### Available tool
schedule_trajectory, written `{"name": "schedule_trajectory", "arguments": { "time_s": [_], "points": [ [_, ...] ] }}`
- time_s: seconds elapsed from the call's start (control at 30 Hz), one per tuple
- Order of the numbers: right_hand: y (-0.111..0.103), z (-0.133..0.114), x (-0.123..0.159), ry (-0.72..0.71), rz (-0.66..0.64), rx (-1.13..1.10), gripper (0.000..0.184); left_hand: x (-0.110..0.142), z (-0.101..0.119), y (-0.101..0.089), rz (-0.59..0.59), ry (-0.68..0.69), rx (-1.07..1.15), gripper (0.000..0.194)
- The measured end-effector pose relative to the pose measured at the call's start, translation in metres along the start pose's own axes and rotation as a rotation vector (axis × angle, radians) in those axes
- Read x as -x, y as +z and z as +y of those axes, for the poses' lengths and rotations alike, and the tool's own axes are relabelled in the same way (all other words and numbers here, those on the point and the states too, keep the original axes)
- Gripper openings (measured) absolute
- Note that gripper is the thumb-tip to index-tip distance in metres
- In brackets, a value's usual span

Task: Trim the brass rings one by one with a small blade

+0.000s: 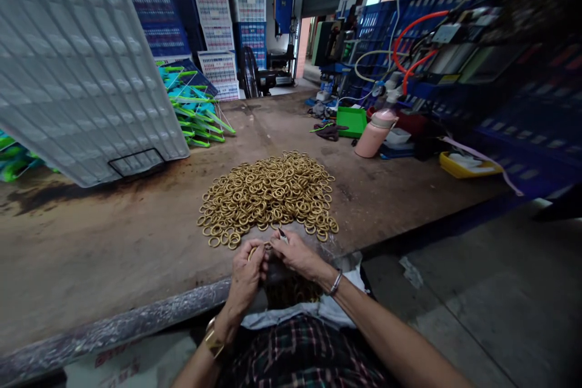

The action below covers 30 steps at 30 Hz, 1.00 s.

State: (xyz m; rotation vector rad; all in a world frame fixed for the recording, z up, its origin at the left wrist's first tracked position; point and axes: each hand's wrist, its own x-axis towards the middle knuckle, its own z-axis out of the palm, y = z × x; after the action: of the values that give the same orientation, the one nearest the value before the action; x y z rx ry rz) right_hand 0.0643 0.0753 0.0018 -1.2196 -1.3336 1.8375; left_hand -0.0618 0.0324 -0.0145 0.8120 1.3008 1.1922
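A large pile of brass-coloured rings (273,185) lies on the worktable near its front edge. Just in front of the pile, my left hand (245,273) is closed around one or more of these rings, its fingers curled. Close beside it, my right hand (297,256) grips a small pointed tool (283,235) with a dark tip, perhaps a little knife. Between the fingertips of both hands sits a single ring (268,246). Below my hands, an open white bag (313,312) on my lap holds more rings in shadow.
A tall translucent plastic crate (91,73) stands at left, with green and blue plastic pieces (200,112) behind it. At right are a pink bottle (375,133), a green tray (351,122), a yellow dish (468,165) and a machine with orange hoses (400,42).
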Motion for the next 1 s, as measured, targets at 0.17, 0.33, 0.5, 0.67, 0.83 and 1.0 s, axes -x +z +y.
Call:
{"name": "schedule_trajectory", "arguments": {
  "time_s": [0.17,0.33,0.5,0.67,0.83,1.0],
  "points": [
    [0.000,0.011,0.002,0.073,-0.080,-0.154,0.031,0.008,0.001,0.005,-0.046,-0.105,0.182,0.035],
    [-0.001,0.015,0.000,-0.013,0.012,-0.059,0.026,0.012,0.002,0.003,-0.044,-0.114,0.090,0.034],
    [0.003,0.010,0.000,-0.170,0.126,0.200,0.018,0.015,0.001,-0.001,-0.036,-0.079,-0.020,0.033],
    [0.005,0.002,0.003,-0.162,0.120,0.294,0.016,0.015,0.003,-0.004,-0.107,-0.113,-0.047,0.031],
    [0.006,0.003,0.001,-0.190,0.082,0.327,0.013,0.016,0.004,-0.006,-0.128,-0.140,0.020,0.029],
    [0.006,0.008,-0.003,-0.217,0.077,0.329,0.015,0.019,0.006,-0.006,-0.116,-0.159,0.104,0.027]
  ]
}}
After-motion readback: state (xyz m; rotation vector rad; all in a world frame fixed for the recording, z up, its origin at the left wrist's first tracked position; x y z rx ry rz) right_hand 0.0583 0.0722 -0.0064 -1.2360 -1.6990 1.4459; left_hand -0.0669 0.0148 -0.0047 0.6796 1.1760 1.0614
